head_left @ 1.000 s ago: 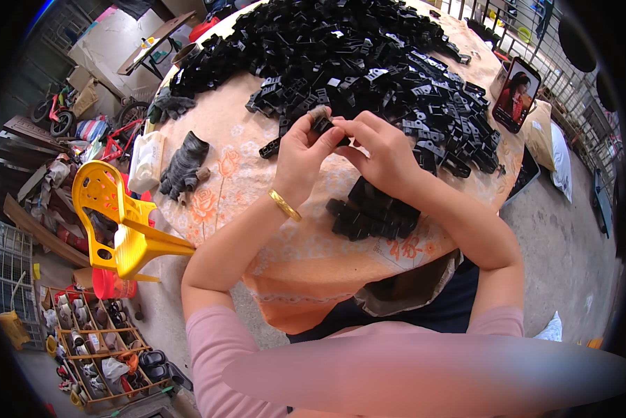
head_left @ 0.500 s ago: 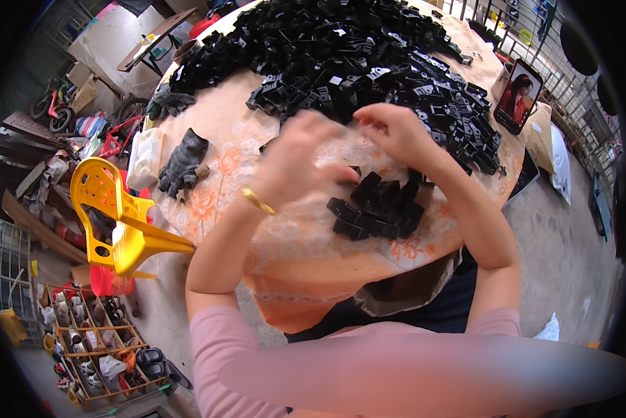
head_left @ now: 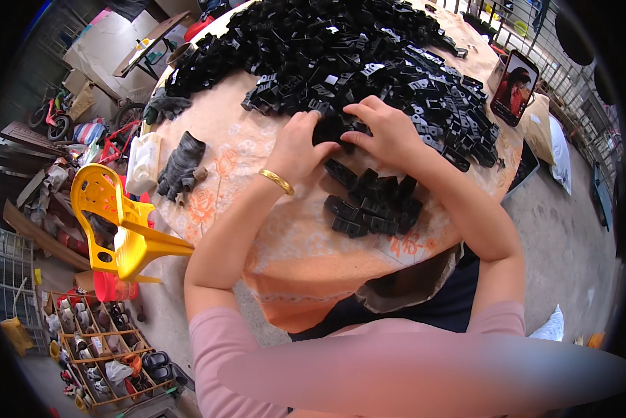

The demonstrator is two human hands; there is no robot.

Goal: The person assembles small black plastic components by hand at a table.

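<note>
A large heap of small black plastic parts [head_left: 327, 66] spreads over the far side of a round table covered by an orange-flowered tablecloth [head_left: 219, 150]. At the heap's near edge, my left hand [head_left: 300, 145] and my right hand [head_left: 386, 132] face each other. Their fingers and thumbs curve round black parts between them; my fingers partly hide these pieces. On my left wrist is a gold bangle [head_left: 276, 182]. Closer to me, below my right hand, lies a smaller cluster of black parts [head_left: 375, 205].
Left on the table lie a dark grey glove [head_left: 182, 167], another dark glove [head_left: 165, 108] and a white plastic container [head_left: 143, 164]. A phone [head_left: 515, 87] stands at the right edge. Beside the table are a yellow chair [head_left: 128, 240] and a shoe rack [head_left: 107, 341].
My left hand, blurred and raised before, has come down to the heap's edge. My right hand has lowered slightly toward it, and both now close round black parts.
</note>
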